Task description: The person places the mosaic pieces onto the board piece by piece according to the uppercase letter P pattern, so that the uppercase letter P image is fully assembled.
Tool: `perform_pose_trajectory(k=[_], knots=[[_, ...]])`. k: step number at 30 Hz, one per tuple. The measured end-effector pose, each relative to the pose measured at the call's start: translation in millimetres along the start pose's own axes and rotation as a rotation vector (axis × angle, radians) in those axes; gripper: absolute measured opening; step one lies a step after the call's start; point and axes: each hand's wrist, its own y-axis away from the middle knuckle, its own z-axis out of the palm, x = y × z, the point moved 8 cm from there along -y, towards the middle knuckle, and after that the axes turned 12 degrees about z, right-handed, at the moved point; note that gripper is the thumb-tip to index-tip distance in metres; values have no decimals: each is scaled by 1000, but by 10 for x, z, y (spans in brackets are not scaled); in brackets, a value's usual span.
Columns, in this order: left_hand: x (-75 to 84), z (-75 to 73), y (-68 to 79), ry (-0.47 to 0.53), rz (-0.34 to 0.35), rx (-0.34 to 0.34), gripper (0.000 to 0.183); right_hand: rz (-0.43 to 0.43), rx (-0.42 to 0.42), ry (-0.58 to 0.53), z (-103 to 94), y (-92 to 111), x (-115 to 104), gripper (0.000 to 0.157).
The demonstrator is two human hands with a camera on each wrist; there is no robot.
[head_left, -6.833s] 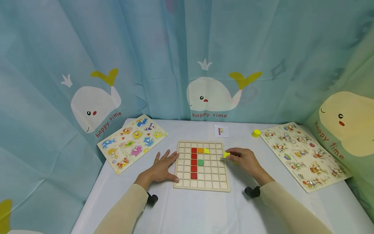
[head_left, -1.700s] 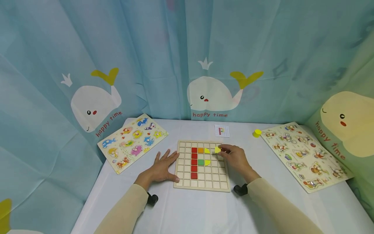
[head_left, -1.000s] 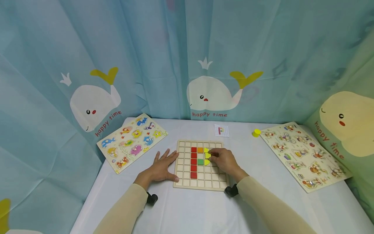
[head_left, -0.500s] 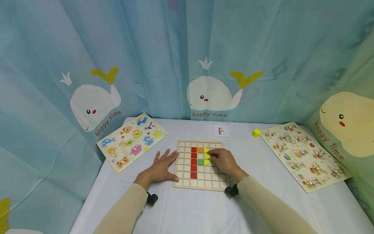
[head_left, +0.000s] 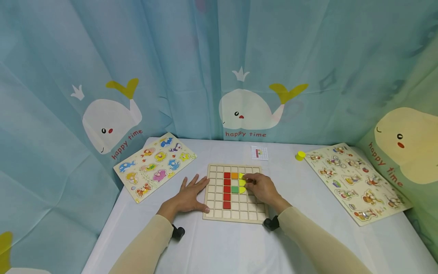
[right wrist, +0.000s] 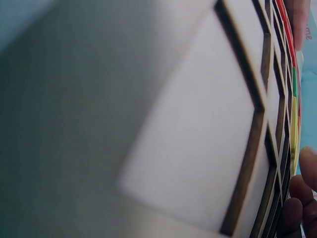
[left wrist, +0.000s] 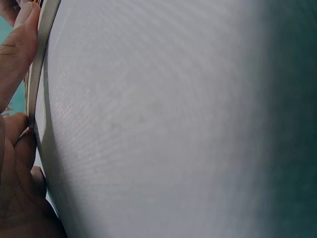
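A wooden grid board [head_left: 249, 215] lies on the white table. Red tiles [head_left: 227, 190] form a column on it, with an orange tile [head_left: 234, 175] and a green tile [head_left: 235, 189] to their right. Beyond these stand yellow tiles in a column, the upper and lower ones with a rounded side. My right hand [head_left: 263, 189] pinches the middle yellow tile [head_left: 242, 182] at its cell; the fingertips hide part of it. My left hand [head_left: 186, 198] rests with spread fingers along the board's left edge. In the left wrist view, its thumb [left wrist: 17, 57] touches the board's rim.
A small printed card [head_left: 259, 153] with a coloured grid lies behind the board. Further right is a yellow cylinder [head_left: 300, 155]. Sea-animal puzzle [head_left: 155, 167] stands left, another picture puzzle [head_left: 356, 182] right. A whale-print curtain [head_left: 191, 76] closes off the back.
My right hand has come left from beside the board onto the yellow column. A rounded yellow tile was set beside the green one, then another yellow tile brought above it. Left hand unchanged.
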Motion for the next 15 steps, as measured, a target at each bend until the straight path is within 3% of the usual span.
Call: perform_pose_trajectory(k=[15], knots=[[-27, -27, 13, 11, -8, 1, 116, 37, 0, -132, -64, 23, 79, 41]])
